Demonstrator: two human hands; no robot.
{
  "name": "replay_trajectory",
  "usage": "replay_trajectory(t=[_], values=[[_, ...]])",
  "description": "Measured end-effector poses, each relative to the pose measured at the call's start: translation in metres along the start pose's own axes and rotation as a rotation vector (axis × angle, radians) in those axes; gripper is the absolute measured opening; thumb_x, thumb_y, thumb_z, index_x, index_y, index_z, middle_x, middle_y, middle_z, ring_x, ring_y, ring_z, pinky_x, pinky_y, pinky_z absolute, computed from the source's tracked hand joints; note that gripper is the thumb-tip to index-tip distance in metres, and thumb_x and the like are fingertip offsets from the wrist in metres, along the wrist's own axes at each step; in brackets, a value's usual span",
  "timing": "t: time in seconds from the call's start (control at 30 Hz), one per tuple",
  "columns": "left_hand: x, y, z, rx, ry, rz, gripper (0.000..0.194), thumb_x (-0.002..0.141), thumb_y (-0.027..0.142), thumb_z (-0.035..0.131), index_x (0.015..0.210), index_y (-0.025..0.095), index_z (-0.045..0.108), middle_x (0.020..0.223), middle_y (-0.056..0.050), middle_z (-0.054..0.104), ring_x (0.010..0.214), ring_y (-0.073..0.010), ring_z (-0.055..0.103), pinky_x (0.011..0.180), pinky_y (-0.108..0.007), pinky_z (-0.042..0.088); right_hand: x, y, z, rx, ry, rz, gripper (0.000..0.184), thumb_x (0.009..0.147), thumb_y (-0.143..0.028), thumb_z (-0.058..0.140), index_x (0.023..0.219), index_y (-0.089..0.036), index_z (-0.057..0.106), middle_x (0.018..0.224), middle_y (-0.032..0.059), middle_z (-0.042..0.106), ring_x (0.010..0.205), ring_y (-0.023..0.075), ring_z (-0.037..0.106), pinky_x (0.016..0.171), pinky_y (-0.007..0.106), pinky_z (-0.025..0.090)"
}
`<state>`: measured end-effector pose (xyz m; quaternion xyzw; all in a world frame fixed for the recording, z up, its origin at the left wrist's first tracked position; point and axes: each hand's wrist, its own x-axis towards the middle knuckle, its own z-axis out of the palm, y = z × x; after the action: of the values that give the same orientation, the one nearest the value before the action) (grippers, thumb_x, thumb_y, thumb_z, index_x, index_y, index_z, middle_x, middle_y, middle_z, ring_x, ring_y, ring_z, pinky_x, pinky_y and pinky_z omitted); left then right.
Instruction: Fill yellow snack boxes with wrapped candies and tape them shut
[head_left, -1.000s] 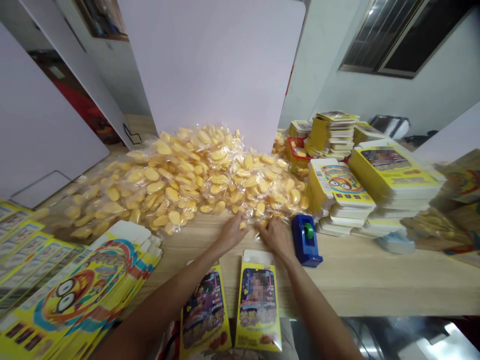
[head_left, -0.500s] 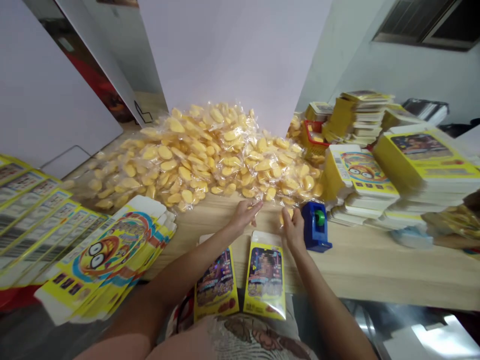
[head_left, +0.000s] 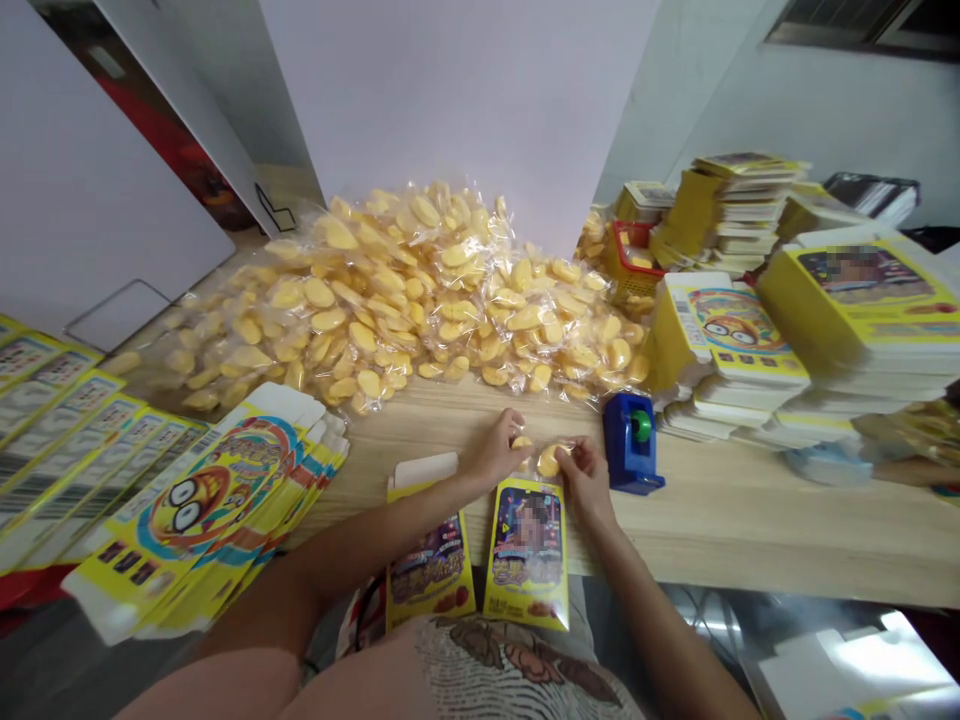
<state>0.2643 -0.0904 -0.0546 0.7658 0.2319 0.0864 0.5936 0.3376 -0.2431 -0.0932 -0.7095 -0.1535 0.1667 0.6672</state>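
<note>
My left hand [head_left: 496,450] is closed on a clear-wrapped yellow oval piece [head_left: 523,442], just above the table's near edge. Close beside it, my right hand [head_left: 590,478] pinches another wrapped yellow piece [head_left: 550,461]. Both pieces are at the top end of a yellow printed box [head_left: 527,550], which lies face up at the table edge. A second printed box [head_left: 429,575] lies to its left, partly covered by my left forearm; its white top flap stands open. Beyond my hands spreads a large heap of wrapped yellow pieces [head_left: 390,300].
A blue tape dispenser [head_left: 631,445] stands right of my right hand. Stacked yellow boxes [head_left: 727,340] and a red-and-yellow basket [head_left: 634,262] are at the right. Flat cartons [head_left: 202,510] fan out at the left. Another person's hand [head_left: 904,472] shows at far right.
My left hand has moved right and toward me, and now has a wrapped piece at its fingers. My right hand has drawn its piece nearer to the right box's top.
</note>
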Motion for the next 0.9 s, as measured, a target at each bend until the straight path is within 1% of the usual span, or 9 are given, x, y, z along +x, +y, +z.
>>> replay_trajectory(t=[0.1,0.17,0.27,0.37,0.47,0.53,0.6,0.77,0.9], values=[[0.000,0.000,-0.010,0.305,-0.085,0.097,0.016,0.065,0.012,0.062,0.074,0.018,0.051,0.063,0.005,0.048,0.060,-0.0114,0.045,0.055,-0.022,0.031,-0.004,-0.003,-0.008,-0.080,-0.170,0.037,0.021,0.075,-0.037,0.062,0.084,-0.020,0.053,0.072,-0.0009,0.058,0.064,0.0160,0.055,0.059,0.026,0.045],[0.002,-0.002,-0.015,0.357,-0.127,0.118,0.016,0.062,0.011,0.063,0.067,0.018,0.050,0.062,0.004,0.049,0.061,-0.0123,0.045,0.055,-0.023,0.031,-0.003,-0.010,-0.011,-0.204,-0.281,-0.018,0.015,0.075,-0.031,0.060,0.085,-0.020,0.056,0.071,-0.0009,0.058,0.063,0.0157,0.054,0.058,0.026,0.044],[0.001,-0.004,-0.016,0.382,-0.157,0.114,0.022,0.061,0.013,0.066,0.079,0.019,0.055,0.061,0.005,0.049,0.059,-0.0134,0.047,0.054,-0.023,0.031,0.001,-0.021,-0.013,-0.408,-0.401,-0.157,0.009,0.075,-0.021,0.056,0.077,-0.019,0.064,0.081,0.0034,0.063,0.074,0.0179,0.057,0.066,0.028,0.046],[-0.005,-0.004,-0.015,0.484,-0.238,0.135,0.035,0.065,0.017,0.066,0.098,0.018,0.055,0.065,0.004,0.053,0.062,-0.0163,0.051,0.056,-0.025,0.034,0.001,-0.029,-0.015,-0.553,-0.473,-0.275,0.018,0.076,-0.015,0.052,0.072,-0.020,0.069,0.090,0.0062,0.065,0.088,0.0212,0.059,0.080,0.034,0.047],[-0.011,0.003,-0.015,0.555,-0.328,0.174,0.011,0.074,0.025,0.060,0.082,0.020,0.058,0.068,-0.001,0.057,0.067,-0.0199,0.055,0.062,-0.028,0.038,-0.004,-0.036,-0.017,-0.579,-0.454,-0.376,0.029,0.077,-0.013,0.050,0.097,-0.020,0.070,0.109,0.0091,0.065,0.105,0.0242,0.056,0.093,0.040,0.044],[-0.014,0.008,-0.017,0.593,-0.347,0.210,0.010,0.077,0.029,0.057,0.072,0.020,0.057,0.072,-0.004,0.060,0.076,-0.0228,0.057,0.071,-0.031,0.041,-0.010,-0.042,-0.015,-0.531,-0.469,-0.438,0.048,0.078,-0.014,0.053,0.126,-0.020,0.056,0.133,0.0109,0.053,0.123,0.0255,0.047,0.103,0.043,0.038],[-0.018,0.011,-0.022,0.622,-0.328,0.244,0.010,0.073,0.029,0.061,0.076,0.020,0.059,0.085,-0.007,0.062,0.089,-0.0265,0.057,0.080,-0.035,0.042,-0.015,-0.048,-0.012,-0.519,-0.572,-0.440,0.062,0.079,-0.019,0.059,0.139,-0.020,0.043,0.141,0.0118,0.047,0.128,0.0259,0.043,0.106,0.043,0.036],[-0.043,0.002,-0.033,0.484,-0.172,0.151,0.059,0.062,0.027,0.071,0.115,0.017,0.049,0.111,-0.012,0.057,0.104,-0.0293,0.054,0.087,-0.040,0.045,-0.025,-0.053,-0.001,-0.618,-0.732,-0.258,0.037,0.080,-0.032,0.066,0.115,-0.020,0.062,0.108,0.0087,0.068,0.095,0.0247,0.063,0.084,0.035,0.048],[-0.070,-0.002,-0.028,0.186,-0.260,-0.020,0.053,0.072,0.026,0.067,0.119,0.019,0.044,0.099,-0.007,0.063,0.090,-0.0241,0.061,0.079,-0.038,0.050,-0.036,-0.058,0.001,-0.566,-0.720,-0.228,0.025,0.084,-0.034,0.062,0.106,-0.023,0.065,0.097,0.0037,0.070,0.087,0.0223,0.064,0.080,0.032,0.047]])
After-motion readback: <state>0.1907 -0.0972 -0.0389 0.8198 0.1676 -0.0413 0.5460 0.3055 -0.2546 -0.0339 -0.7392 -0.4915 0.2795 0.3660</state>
